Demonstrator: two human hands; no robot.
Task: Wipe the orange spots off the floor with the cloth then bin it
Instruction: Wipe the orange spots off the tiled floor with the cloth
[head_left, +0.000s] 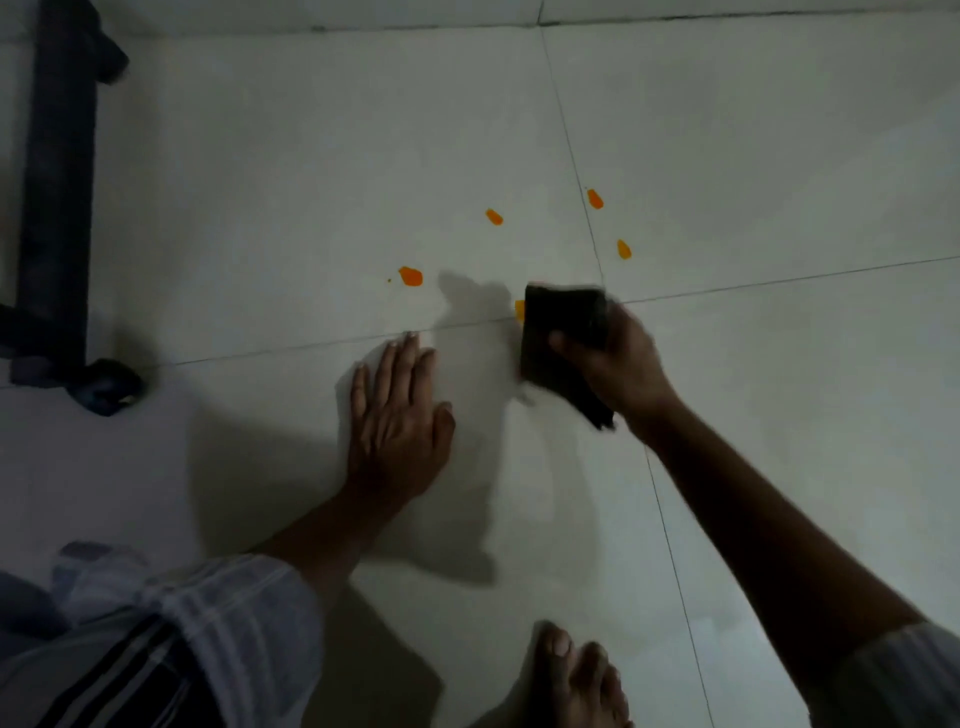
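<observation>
Head view, right hand (618, 358) gripping cloth (563, 338)

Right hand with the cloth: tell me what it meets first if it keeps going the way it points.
Probably the orange spot peeking out at the cloth's far-left edge; height above the floor is unclear.

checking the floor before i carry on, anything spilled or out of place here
Yes: orange spots are scattered over the pale floor. Four lie in the open, and a fifth shows at the edge of the dark cloth held in the right hand. The left hand rests flat on the tiles.
</observation>
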